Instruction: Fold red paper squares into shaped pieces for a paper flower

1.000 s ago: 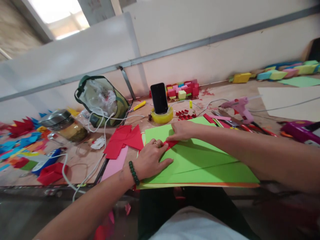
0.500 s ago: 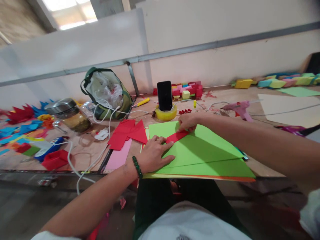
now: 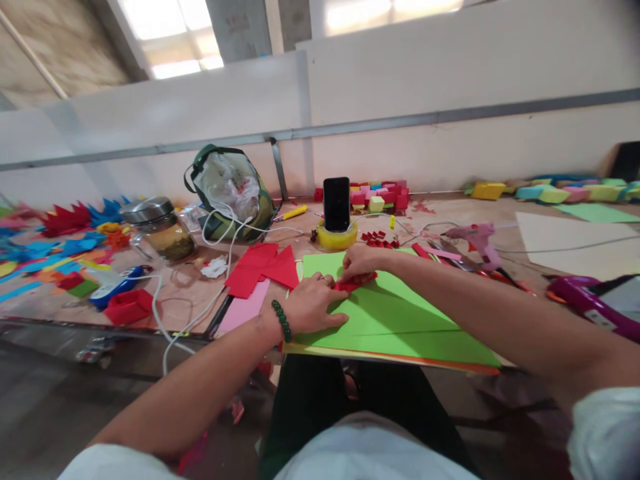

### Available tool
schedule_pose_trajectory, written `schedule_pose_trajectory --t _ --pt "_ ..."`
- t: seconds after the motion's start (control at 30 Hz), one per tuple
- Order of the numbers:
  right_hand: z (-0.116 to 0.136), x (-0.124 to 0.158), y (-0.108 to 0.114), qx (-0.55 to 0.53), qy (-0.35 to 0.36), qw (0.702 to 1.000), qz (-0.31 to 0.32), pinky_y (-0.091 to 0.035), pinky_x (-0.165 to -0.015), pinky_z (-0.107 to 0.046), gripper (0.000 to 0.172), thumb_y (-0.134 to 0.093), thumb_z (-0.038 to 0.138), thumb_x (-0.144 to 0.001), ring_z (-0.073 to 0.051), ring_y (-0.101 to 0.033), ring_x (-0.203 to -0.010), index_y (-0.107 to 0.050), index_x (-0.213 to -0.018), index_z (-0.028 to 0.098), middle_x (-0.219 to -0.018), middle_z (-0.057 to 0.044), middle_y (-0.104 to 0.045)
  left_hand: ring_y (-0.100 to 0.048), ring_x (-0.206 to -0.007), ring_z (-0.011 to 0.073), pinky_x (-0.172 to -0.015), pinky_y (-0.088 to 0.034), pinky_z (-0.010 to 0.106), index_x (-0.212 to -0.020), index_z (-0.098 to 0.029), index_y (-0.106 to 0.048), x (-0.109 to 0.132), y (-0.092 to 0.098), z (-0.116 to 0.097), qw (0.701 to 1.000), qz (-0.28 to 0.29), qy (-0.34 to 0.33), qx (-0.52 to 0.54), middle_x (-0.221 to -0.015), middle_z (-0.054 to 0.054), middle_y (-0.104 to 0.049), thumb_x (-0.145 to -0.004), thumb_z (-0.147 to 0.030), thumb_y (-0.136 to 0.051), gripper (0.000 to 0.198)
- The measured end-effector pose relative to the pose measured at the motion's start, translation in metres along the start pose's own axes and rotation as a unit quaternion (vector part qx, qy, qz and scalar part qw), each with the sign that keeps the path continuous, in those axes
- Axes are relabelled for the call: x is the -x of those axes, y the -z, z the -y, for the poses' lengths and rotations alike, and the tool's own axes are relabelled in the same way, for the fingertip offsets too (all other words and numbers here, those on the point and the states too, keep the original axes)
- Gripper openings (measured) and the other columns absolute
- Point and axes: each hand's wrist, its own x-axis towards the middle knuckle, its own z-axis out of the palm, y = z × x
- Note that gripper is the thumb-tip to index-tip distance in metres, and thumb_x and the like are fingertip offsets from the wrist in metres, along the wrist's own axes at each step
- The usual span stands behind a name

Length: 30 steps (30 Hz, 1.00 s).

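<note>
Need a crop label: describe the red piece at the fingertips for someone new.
Find the bright green paper before the person. On it, the left hand and right hand both touch a small red piece. Unlike the larger red sheets to the left, it lies on green.

The brown-topped counter (image 3: 180, 293) is scuffed, with reddish stains towards the wall. At its front edge lies a stack of coloured paper sheets (image 3: 400, 317), green uppermost, with a pink sheet (image 3: 245, 309) and red paper pieces (image 3: 254, 268) just beside it. Behind the stack sit a yellow tape roll (image 3: 338, 239) and small red folded strips (image 3: 379, 241). Leftward stand a green bag (image 3: 263, 212) and a lidded glass mug (image 3: 173, 245), near a crumpled white tissue (image 3: 215, 268) and a red paper box (image 3: 129, 307). Rightward lie a pink glue gun (image 3: 476, 237) and a large pale sheet (image 3: 570, 250).
</note>
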Motion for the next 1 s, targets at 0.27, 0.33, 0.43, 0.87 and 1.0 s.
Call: schedule_pose_trajectory --t 0.27,0.33,0.43,0.87,1.0 --pt "-0.047 0.002 0.019 -0.054 -0.052 0.997 0.002 -0.049 -0.053 -0.019 0.025 -0.073 0.036 -0.072 -0.011 -0.063 -0.055 -0.062 -0.068 0.014 -0.059 -0.002 -0.065 -0.05 -0.101 0.0284 -0.092 -0.043 0.045 -0.126 -0.024 -0.06 0.009 -0.005 -0.003 1.0 -0.014 0.011 0.01 -0.109 0.012 -0.057 -0.087 -0.046 -0.053 0.045" --pt "-0.058 0.007 0.024 -0.05 -0.057 0.997 -0.016 -0.049 -0.054 -0.02 0.026 -0.072 0.039 -0.073 -0.012 -0.064 -0.058 -0.062 -0.069 0.015 -0.062 -0.003 -0.067 -0.049 -0.104 0.0281 -0.094 -0.043 0.045 -0.127 -0.024 -0.059 0.01 -0.008 -0.002 0.999 -0.024 0.013 0.025 -0.112 0.012 -0.057 -0.087 -0.045 -0.054 0.045" --pt "-0.059 0.012 0.032 -0.022 -0.059 0.997 -0.037 -0.049 -0.053 -0.022 0.028 -0.073 0.041 -0.071 -0.015 -0.065 -0.06 -0.063 -0.067 0.015 -0.061 -0.004 -0.067 -0.049 -0.106 0.0285 -0.095 -0.042 0.046 -0.127 -0.024 -0.06 0.011 -0.011 -0.001 0.999 -0.031 0.015 0.034 -0.113 0.012 -0.056 -0.086 -0.045 -0.055 0.045" --pt "0.013 -0.005 -0.007 -0.02 0.032 0.998 0.048 -0.05 -0.051 -0.021 0.03 -0.072 0.046 -0.073 -0.013 -0.064 -0.053 -0.064 -0.073 0.017 -0.057 0.0 -0.067 -0.048 -0.109 0.0293 -0.095 -0.041 0.046 -0.131 -0.022 -0.056 0.014 -0.01 0.0 1.0 -0.021 -0.009 0.018 -0.111 0.015 -0.056 -0.091 -0.046 -0.049 0.047" --pt "0.007 -0.008 0.001 -0.015 0.012 0.999 0.05 -0.049 -0.046 -0.021 0.028 -0.075 0.037 -0.071 -0.014 -0.062 -0.046 -0.064 -0.084 0.015 -0.052 0.0 -0.065 -0.049 -0.105 0.029 -0.094 -0.042 0.045 -0.13 -0.022 -0.057 0.014 -0.01 0.0 1.0 -0.024 -0.004 0.013 -0.108 0.015 -0.056 -0.09 -0.046 -0.05 0.046"
